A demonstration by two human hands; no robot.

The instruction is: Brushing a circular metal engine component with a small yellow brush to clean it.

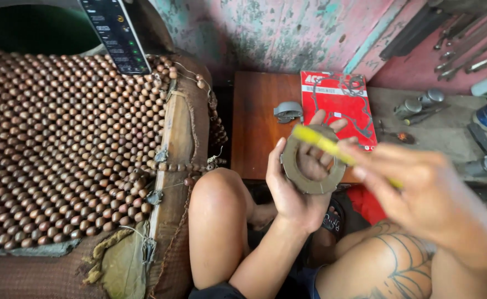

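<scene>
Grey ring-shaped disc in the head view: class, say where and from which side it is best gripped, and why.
Grip the grey ring-shaped disc by its outer rim, from the left, as the left hand does. It is flat and thin; its open centre lets fingers support the back.

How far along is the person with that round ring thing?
Hard to tell how far. Looks done: the ring is out and up in the left hand. In hand: the right hand holds a yellow tool across it, blurred. Untouched: a red gasket pack and a small grey part lie on the wooden board.
</scene>
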